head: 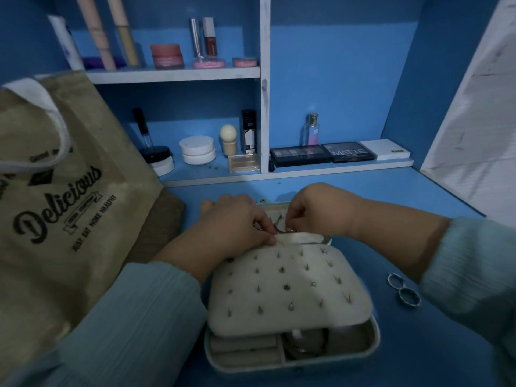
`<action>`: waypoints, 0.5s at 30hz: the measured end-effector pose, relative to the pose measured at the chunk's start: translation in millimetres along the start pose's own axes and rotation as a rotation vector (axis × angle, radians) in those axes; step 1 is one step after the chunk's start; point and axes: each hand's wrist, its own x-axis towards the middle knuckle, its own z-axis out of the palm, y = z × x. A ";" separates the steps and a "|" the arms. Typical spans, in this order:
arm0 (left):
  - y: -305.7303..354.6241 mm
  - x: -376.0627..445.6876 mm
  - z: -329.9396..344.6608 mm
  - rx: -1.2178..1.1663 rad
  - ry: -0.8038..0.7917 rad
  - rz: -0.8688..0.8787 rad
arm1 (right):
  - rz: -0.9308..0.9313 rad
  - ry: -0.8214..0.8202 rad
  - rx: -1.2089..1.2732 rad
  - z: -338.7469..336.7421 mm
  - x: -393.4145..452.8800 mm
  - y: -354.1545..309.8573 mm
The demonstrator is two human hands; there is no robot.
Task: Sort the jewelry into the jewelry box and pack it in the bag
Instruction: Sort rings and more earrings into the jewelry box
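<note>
Blue table under blue-and-white shelves stocked with cosmetics; open jewelry box sits centre, its cream stud panel tilted over the lower compartments, and the jute bag printed "Delicious" stands just left of it. Left hand and right hand meet at the panel's far edge, each grip pinched together on a thin chain over the box's rear section. Two silver hoop earrings lie on the table right of the box, touching each other.
</note>
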 end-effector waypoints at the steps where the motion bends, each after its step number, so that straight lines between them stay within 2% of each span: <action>1: -0.8 0.1 0.7 -0.022 -0.004 0.006 | 0.001 -0.003 0.005 0.4 0.8 -0.5; 4: -4.0 0.6 2.3 -0.093 -0.035 0.018 | -0.009 -0.043 0.036 -1.5 -0.3 -2.6; 8: -6.6 2.1 2.3 -0.150 -0.037 0.043 | -0.026 -0.195 0.039 -12.9 -7.0 -8.4; 15: -8.1 2.0 3.6 -0.194 -0.002 0.039 | -0.043 -0.399 -0.198 -14.5 -6.3 -16.2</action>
